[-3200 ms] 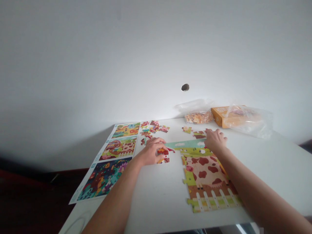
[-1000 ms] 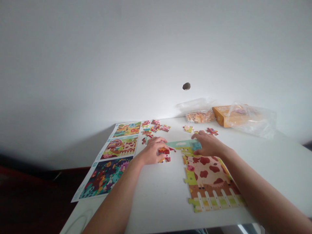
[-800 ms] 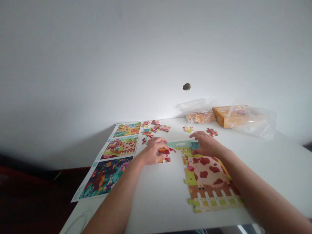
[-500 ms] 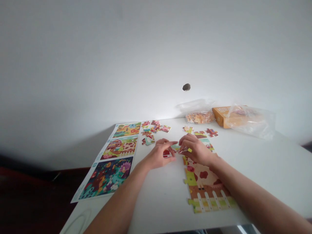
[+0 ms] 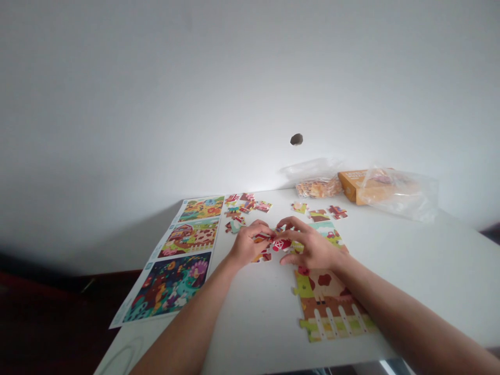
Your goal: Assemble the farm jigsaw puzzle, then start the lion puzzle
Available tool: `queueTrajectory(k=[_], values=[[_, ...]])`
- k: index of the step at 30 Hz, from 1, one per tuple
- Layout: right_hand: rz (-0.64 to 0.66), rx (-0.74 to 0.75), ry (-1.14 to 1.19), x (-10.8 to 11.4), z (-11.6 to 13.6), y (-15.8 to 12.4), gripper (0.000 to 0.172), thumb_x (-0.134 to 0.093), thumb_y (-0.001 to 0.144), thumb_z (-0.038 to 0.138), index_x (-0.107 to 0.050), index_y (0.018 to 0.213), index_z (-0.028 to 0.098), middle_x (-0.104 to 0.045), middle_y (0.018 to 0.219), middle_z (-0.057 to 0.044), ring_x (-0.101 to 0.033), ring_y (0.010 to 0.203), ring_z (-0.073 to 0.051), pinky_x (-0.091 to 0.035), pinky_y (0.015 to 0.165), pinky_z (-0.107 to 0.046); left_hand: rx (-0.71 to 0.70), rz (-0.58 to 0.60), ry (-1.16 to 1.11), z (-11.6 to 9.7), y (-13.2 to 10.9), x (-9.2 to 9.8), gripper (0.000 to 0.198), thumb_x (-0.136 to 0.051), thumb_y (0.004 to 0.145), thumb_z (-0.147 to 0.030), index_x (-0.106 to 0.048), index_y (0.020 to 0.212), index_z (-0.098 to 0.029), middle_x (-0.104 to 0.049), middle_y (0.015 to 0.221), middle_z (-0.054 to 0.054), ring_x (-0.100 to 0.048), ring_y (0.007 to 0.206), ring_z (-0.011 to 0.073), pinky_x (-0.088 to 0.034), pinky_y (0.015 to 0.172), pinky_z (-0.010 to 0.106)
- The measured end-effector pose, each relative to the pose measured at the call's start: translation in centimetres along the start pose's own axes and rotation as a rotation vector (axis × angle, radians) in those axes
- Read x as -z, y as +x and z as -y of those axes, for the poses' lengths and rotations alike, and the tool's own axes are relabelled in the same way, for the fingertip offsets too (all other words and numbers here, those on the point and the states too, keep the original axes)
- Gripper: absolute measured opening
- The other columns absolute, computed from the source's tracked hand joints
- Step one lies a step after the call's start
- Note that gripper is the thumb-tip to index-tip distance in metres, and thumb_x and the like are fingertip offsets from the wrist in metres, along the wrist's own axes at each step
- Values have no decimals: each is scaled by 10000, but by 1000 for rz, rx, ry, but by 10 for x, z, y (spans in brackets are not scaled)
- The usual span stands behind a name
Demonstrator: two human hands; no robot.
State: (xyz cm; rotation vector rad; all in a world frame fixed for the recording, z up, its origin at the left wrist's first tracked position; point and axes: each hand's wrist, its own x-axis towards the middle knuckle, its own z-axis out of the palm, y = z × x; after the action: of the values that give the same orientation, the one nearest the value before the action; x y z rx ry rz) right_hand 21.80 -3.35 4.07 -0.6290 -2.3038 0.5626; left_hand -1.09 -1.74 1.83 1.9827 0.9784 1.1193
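Observation:
My left hand (image 5: 250,245) is closed over a red and yellow puzzle piece (image 5: 262,237), its fingertips at the piece's right edge. Beside it, my right hand (image 5: 312,245) has its fingers spread and bent, with the thumb apart. Those fingertips are at a red puzzle piece with a white barn door (image 5: 280,244), between the two hands. Under and beyond the right wrist lies the joined cow-and-fence puzzle section (image 5: 326,291); its upper part shows sky and a small red tractor (image 5: 332,233). Another piece (image 5: 266,257) lies just below my left fingers.
Loose puzzle pieces (image 5: 236,225) lie behind my left hand, and more (image 5: 319,215) behind the right. A sheet with three pictures (image 5: 162,264) lies at the left. At the back are a bag of pieces (image 5: 318,187), an orange box (image 5: 349,186) and a clear plastic bag (image 5: 414,200).
My right hand has spread its fingers and moved slightly left, showing the barn-door piece. My left fingers have closed in on the red and yellow piece.

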Motion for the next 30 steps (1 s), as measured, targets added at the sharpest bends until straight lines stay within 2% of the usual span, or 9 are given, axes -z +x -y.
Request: queueTrajectory(k=[3,6,12,14,17,22,27,30], values=[[5,-23,18,-2,-2,0,445,-677,863,416,-578,1252,226,-517,1265,-124,-572,1087,-231,-486,952,-393,60,12,-50,-1,-1,1,149,-615,732,-105,-699,838,-167,-668,865,36,-647,843,169,-517,779,289],[-21,-49,21,-4,-4,0,511,-690,849,429,-521,1280,212,-541,1241,-124,-574,1088,-238,-486,947,-389,117,31,-142,-4,-3,2,133,-631,744,-160,-679,867,-147,-670,873,48,-643,846,180,-530,771,291],[-29,-146,-17,-5,-8,-1,549,-711,836,410,-493,1307,232,-578,1187,-100,-593,1016,-234,-493,883,-371,238,236,-507,-10,-6,5,407,-695,776,-325,-601,1133,-154,-658,1011,90,-637,816,192,-550,620,283],[-19,-168,-30,-6,-9,-1,584,-714,832,426,-481,1332,236,-594,1164,-92,-598,983,-230,-492,859,-362,236,237,-497,-10,-5,4,415,-709,779,-335,-606,1137,-152,-668,1045,100,-642,860,199,-550,664,282],[-9,-197,-58,-7,-10,-1,663,-699,832,478,-440,1390,230,-607,1147,-96,-600,943,-230,-489,824,-356,251,173,-399,-7,-3,2,372,-700,808,-344,-634,1114,-143,-698,1041,101,-658,892,195,-540,756,286],[9,-231,-86,-7,-11,-2,789,-686,830,514,-363,1474,191,-618,1148,-129,-601,961,-255,-487,825,-372,245,87,-296,2,-1,0,341,-670,844,-345,-661,1114,-137,-722,1028,105,-676,933,202,-535,812,292],[8,-229,-69,-4,-4,-2,662,-626,880,342,-366,1467,182,-631,1158,-140,-603,961,-245,-479,834,-375,200,70,-210,7,-1,5,299,-650,858,-322,-690,1095,-144,-731,1019,102,-679,934,205,-527,827,301],[8,-253,-76,-3,-1,-2,632,-582,870,232,-368,1463,187,-646,1080,-116,-598,884,-217,-475,788,-356,197,78,-192,8,-1,7,288,-640,860,-312,-699,1089,-147,-731,1005,96,-675,908,201,-519,793,288]])
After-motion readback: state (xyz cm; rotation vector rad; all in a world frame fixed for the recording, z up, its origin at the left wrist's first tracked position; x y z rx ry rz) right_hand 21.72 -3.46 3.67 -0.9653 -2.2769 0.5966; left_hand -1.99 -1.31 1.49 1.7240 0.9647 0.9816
